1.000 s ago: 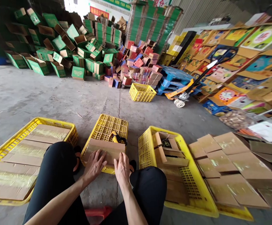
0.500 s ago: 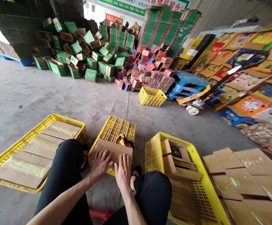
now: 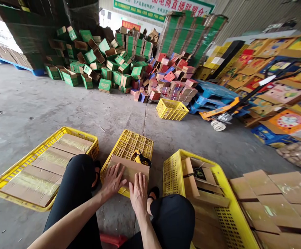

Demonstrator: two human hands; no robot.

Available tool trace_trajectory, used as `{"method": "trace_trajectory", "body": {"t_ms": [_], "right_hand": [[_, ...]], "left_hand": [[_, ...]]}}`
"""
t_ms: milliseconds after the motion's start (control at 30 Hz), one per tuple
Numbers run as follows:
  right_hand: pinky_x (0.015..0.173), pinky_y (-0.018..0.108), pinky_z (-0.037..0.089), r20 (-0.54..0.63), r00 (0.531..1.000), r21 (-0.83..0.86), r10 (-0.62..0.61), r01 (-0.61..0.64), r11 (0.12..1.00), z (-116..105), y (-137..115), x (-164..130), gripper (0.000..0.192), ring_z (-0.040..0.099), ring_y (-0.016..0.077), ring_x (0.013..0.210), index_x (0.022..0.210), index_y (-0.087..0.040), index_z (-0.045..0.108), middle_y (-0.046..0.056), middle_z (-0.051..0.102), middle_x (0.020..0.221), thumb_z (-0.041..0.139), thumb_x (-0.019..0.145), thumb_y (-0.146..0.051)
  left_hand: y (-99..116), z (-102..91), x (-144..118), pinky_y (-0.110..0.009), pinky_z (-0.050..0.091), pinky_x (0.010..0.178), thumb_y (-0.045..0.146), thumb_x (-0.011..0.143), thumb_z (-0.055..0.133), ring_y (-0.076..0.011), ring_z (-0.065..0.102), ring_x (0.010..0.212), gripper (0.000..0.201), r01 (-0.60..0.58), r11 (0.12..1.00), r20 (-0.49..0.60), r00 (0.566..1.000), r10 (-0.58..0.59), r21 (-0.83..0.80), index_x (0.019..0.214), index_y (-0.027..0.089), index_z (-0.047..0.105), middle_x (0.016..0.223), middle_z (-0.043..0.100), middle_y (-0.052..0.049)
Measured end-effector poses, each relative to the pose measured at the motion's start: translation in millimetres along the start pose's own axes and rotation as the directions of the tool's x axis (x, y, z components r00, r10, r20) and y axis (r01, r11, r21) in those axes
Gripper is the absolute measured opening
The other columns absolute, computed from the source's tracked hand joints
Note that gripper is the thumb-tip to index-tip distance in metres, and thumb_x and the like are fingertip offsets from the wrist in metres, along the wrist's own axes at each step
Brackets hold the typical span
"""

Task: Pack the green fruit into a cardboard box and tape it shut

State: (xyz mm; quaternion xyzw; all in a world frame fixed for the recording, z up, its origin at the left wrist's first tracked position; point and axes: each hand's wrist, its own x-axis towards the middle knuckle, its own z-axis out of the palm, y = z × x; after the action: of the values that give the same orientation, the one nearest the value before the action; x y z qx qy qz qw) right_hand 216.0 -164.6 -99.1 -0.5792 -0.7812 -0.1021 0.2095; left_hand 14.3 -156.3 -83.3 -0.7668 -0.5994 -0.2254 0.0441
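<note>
Cardboard, brown and flat, lies under both our hands: the box rests across the near edge of an upturned yellow crate set on the concrete floor between our knees. Our left hand lies palm down on the box's left part, fingers spread and flat, closed on nothing. Our right hand presses flat on its near right part, fingers straight and together, likewise gripping nothing. A yellow and black tape gun sits on the crate just behind the box, touching its far edge.

To our left a wide yellow tray holds flat taped cartons, their tape shining. To our right another yellow basket holds folded brown cartons, and beside it more flat sheets lie spread out.

Farther off, green boxes are heaped in a pile, with red and pink boxes tumbled next to them, a small yellow basket in front, and blue pallets with a pallet jack to the right. Printed fruit cartons are stacked along the right wall. A green banner overhead carries white Chinese writing; we read "电商直播联盟" in part, the rest cut off. A red sign below it is too small to read.
</note>
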Motion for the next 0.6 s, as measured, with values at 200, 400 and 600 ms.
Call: {"method": "trace_trajectory", "body": {"t_ms": [200, 400, 600], "right_hand": [[0.118, 0.054, 0.043, -0.022, 1.000, 0.014, -0.007, 0.007, 1.000, 6, 5, 0, 0.064, 0.046, 0.0389, 0.148, 0.149, -0.007, 0.059, 0.022, 0.054, 0.157, 0.033, 0.111, -0.051], [0.119, 0.053, 0.043, -0.014, 1.000, 0.025, -0.015, 0.015, 1.000, 8, 9, 1, 0.064, 0.045, 0.0389, 0.149, 0.151, -0.009, 0.057, 0.021, 0.053, 0.158, 0.033, 0.111, -0.052], [0.117, 0.053, 0.043, -0.006, 1.000, 0.020, -0.002, 0.002, 1.000, 5, 6, 4, 0.066, 0.047, 0.0390, 0.147, 0.151, -0.009, 0.058, 0.022, 0.053, 0.158, 0.031, 0.111, -0.054]], "left_hand": [[6, -1.8, -15, -0.052, 0.039, 0.117, 0.059, 0.105, 0.048, -0.0362, 0.052, 0.140, 0.064, -0.046, 0.998, 0.011, 0.999, 0.047, -0.048, 0.157, 0.022, 0.051, 0.160, 0.051, -0.016], [-19, -1.8, -6, -0.050, 0.044, 0.116, 0.055, 0.108, 0.039, -0.0374, 0.048, 0.144, 0.065, 0.147, 0.988, -0.084, 0.985, -0.151, -0.050, 0.154, 0.009, 0.049, 0.157, 0.050, -0.023], [-11, 2.1, -14, -0.053, 0.046, 0.114, 0.057, 0.107, 0.041, -0.0402, 0.051, 0.140, 0.067, 0.116, 0.993, -0.086, 0.990, -0.113, 0.036, 0.150, 0.006, 0.053, 0.151, 0.054, -0.027]]}}
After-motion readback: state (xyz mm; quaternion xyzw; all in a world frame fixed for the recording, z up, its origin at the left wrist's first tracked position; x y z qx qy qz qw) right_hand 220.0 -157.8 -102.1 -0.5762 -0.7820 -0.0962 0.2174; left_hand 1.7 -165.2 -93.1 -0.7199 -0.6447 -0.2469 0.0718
